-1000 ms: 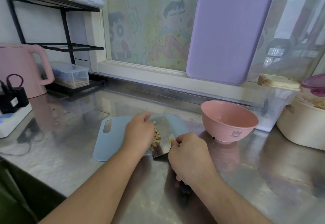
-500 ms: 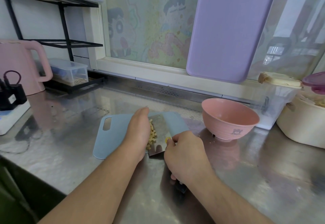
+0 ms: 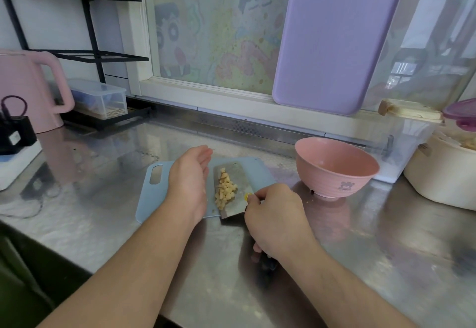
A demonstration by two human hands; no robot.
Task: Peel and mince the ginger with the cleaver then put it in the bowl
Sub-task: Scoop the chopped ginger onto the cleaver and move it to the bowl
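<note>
A pile of minced ginger [image 3: 225, 191] lies on the flat blade of the cleaver [image 3: 238, 181], which rests over the light blue cutting board [image 3: 154, 193]. My right hand [image 3: 275, 222] grips the cleaver's dark handle at the blade's near end. To the left of the blade, my left hand [image 3: 189, 183] stands on edge with fingers straight, a small gap away from the ginger. The pink bowl [image 3: 334, 170] stands empty on the steel counter to the right of the board.
A white pot [image 3: 443, 181] and a clear lidded box [image 3: 404, 144] sit at the right. A purple board [image 3: 337, 39] leans on the window. At the left are a pink kettle [image 3: 28, 88], a black rack [image 3: 85, 54] and a power strip [image 3: 15, 165].
My left hand has drawn back to the left from the ginger, which now lies heaped on the cleaver blade. The right hand keeps its grip on the handle.
</note>
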